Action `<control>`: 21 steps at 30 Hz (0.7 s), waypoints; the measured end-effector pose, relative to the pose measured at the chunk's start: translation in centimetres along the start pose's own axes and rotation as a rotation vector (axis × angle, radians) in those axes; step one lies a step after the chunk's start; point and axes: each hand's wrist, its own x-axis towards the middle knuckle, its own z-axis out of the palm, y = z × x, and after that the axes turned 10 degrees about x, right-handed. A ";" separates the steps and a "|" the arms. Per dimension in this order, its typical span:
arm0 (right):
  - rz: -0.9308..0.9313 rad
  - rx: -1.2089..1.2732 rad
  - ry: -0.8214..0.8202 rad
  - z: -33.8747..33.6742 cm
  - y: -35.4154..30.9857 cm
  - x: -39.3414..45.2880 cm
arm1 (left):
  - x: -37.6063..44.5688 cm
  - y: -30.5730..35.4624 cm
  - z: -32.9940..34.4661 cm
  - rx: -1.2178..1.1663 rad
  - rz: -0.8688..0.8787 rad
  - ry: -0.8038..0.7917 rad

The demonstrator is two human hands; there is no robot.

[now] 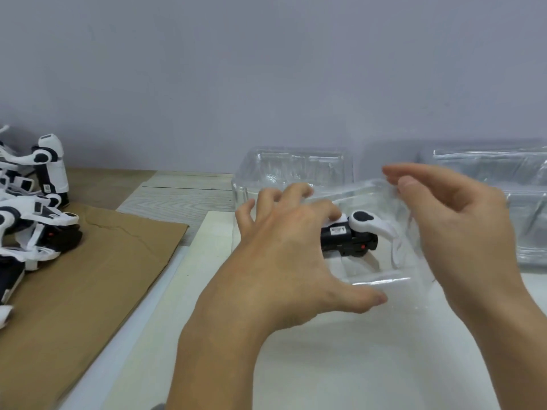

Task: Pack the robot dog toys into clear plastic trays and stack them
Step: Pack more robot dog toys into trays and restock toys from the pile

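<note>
- A robot dog toy, black body with white legs, lies in a clear plastic tray at centre right of the frame, on the white bench
- The left hand hovers spread over the toy, fingers splayed and slightly bent, gripping nothing that I can see; whether a fingertip touches the toy I cannot tell
- The right hand pinches the thin tray wall between thumb and fingers at the tray's far right edge
- More loose toys lie piled at the left edge on brown cardboard
- Empty trays stand behind, and a stack of trays sits at upper right
- The tray looks light, flimsy and slick, likely to buckle; better held by its rim on both sides
- The toy seems rigid with jointed legs, so grasp the body
</note>
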 end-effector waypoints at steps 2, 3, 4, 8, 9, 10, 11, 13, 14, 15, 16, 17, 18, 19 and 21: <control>0.000 0.089 -0.042 -0.3 -0.5 0.1 | 0.1 0.3 -0.2 -0.002 0.019 0.079; -0.002 0.110 -0.067 -0.5 -0.6 0.1 | 0.2 0.4 -0.3 0.010 0.027 0.127; -0.009 0.120 -0.087 -0.6 -0.6 0.1 | 0.3 0.5 -0.4 0.033 0.039 0.183; -0.036 0.175 -0.137 -0.3 -0.2 -0.1 | 0.6 0.8 -0.9 0.135 0.019 0.418; -0.042 0.193 -0.147 -0.2 0.0 -0.1 | 0.7 0.8 -1.0 0.160 0.009 0.455; -0.047 0.212 -0.159 -0.1 0.2 -0.1 | 0.8 0.8 -1.0 0.178 0.000 0.484; -0.049 0.233 -0.172 0.1 0.3 -0.1 | 0.8 0.8 -1.0 0.191 -0.005 0.506; -0.048 0.271 -0.197 0.3 0.6 -0.1 | 0.9 0.7 -1.0 0.208 -0.003 0.534; -0.048 0.286 -0.205 0.3 0.7 -0.1 | 0.9 0.7 -1.0 0.213 -0.001 0.544; -0.051 0.297 -0.210 0.3 0.8 -0.1 | 0.9 0.6 -1.0 0.216 0.001 0.551; -0.056 0.303 -0.212 0.3 0.8 -0.1 | 0.9 0.6 -0.9 0.218 0.003 0.557; -0.061 0.308 -0.213 0.3 0.8 -0.1 | 0.9 0.7 -0.9 0.218 0.004 0.561; -0.065 0.311 -0.212 0.3 0.8 -0.1 | 0.9 0.7 -0.8 0.216 0.007 0.568; -0.070 0.313 -0.210 0.3 0.8 -0.1 | 1.0 0.7 -0.8 0.217 0.009 0.574; -0.080 0.317 -0.202 0.2 0.7 -0.1 | 1.0 0.7 -0.7 0.222 0.009 0.580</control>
